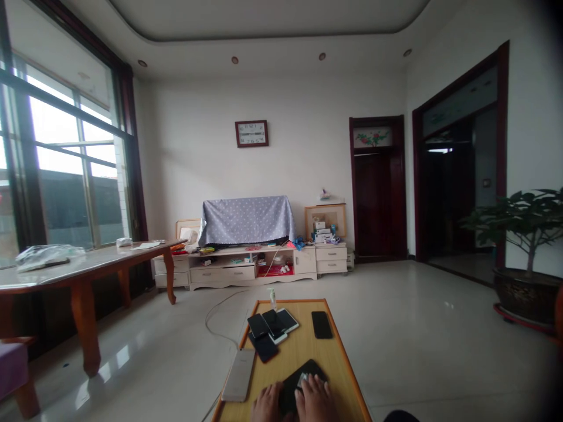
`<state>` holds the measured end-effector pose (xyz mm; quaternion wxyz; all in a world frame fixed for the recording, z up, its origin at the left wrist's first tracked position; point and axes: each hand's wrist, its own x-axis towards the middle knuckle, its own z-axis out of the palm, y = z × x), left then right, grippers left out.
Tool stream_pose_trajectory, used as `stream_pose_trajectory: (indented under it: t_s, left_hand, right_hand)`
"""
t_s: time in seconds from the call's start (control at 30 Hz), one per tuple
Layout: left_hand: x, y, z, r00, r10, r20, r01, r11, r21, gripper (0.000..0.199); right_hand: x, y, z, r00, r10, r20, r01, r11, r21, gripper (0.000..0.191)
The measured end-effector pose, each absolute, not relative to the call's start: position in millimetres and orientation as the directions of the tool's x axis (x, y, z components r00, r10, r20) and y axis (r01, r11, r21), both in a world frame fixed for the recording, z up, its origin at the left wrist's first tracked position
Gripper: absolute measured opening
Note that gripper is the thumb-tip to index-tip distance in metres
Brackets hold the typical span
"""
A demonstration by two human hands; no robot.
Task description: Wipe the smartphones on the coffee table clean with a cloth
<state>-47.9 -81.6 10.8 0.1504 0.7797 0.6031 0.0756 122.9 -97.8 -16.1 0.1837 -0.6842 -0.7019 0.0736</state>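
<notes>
At the near end of the small wooden table lies a dark, flat phone or tablet [289, 394], set at a slant. My left hand [267, 403] grips its left edge with curled fingers. Over its right part, my right hand [315, 400] presses a small crumpled whitish piece [302, 380], perhaps a wipe, under bent fingers. A silver-grey phone [238, 375] rests left of my left hand. Farther up, several black and white phones [264, 346] overlap in a pile, and a single black phone [322, 325] lies to the right.
The wooden table [303, 310] has a raised orange rim. A small clear bottle [272, 300] stands at its far edge, and a cable [211, 316] trails over the floor on the left. Beyond are a cluttered white cabinet [222, 274], a long table [132, 253] and a potted plant [525, 293].
</notes>
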Motion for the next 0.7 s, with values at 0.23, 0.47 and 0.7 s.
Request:
stream_pose_trajectory:
  t_s: [0.23,0.47,0.7]
  left_hand:
    - [-45,-83,4,0.266,0.962,-0.053,0.925,-0.240,0.294,0.071]
    - [-43,-91,9,0.263,0.963,-0.057,0.931,-0.239,0.275,0.078]
    - [-43,-85,6,0.265,0.959,-0.097,0.934,-0.230,0.274,0.074]
  right_hand:
    - [115,-106,-12,-0.110,0.984,0.142,0.910,0.157,-0.383,0.049]
    - [170,-106,-3,0.126,0.977,0.169,0.929,-0.057,-0.366,0.058]
    - [112,-106,-12,-0.074,0.989,0.128,0.918,0.117,-0.378,0.052]
